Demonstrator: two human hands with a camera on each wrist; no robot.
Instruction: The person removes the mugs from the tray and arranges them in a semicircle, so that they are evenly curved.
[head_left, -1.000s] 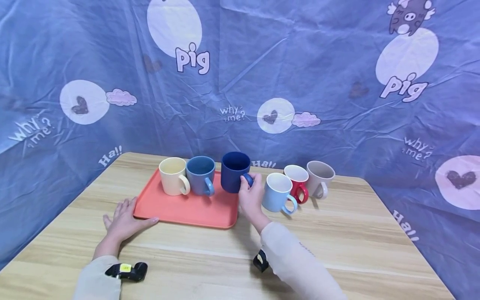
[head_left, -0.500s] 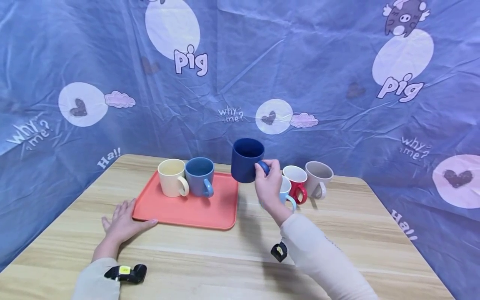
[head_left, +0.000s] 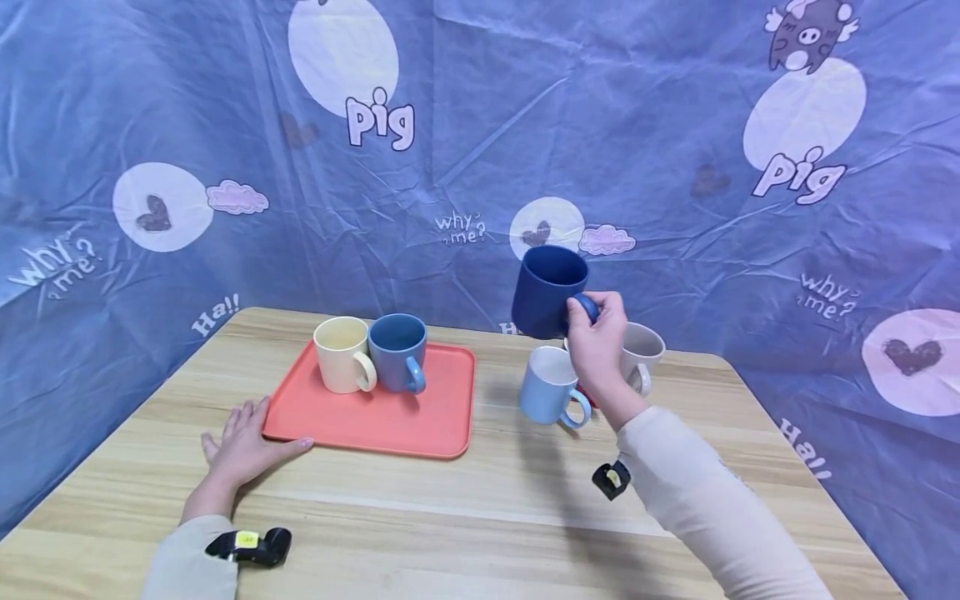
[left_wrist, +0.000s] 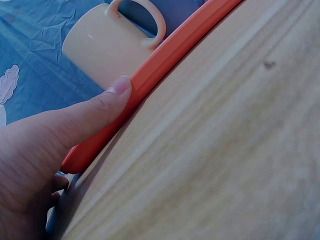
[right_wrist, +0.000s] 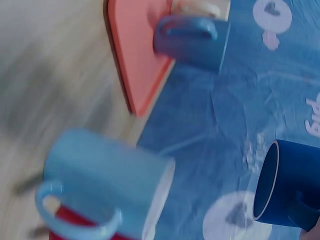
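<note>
My right hand (head_left: 597, 343) grips a dark navy mug (head_left: 546, 293) by its handle, holding it upright in the air above the light blue mug (head_left: 546, 385). In the right wrist view the navy mug (right_wrist: 290, 182) shows at the lower right. At the near left corner of a coral-red tray (head_left: 442, 417) lies my left hand (head_left: 243, 446), fingers spread along the side. Its thumb (left_wrist: 107, 102) is straight and touches the tray's front rim in the left wrist view. On the tray stand a cream mug (head_left: 341, 358) and a medium blue mug (head_left: 397, 354).
Right of the tray, the light blue mug stands in front of a red mug (head_left: 588, 396), mostly hidden by my right hand, and a grey mug (head_left: 643, 346). The wooden table (head_left: 390, 525) ends at a blue printed cloth (head_left: 450, 125) behind.
My right hand has lifted the navy mug from over the tray's right side and carried it up and right, above the light blue mug. The left hand has stayed at the tray corner.
</note>
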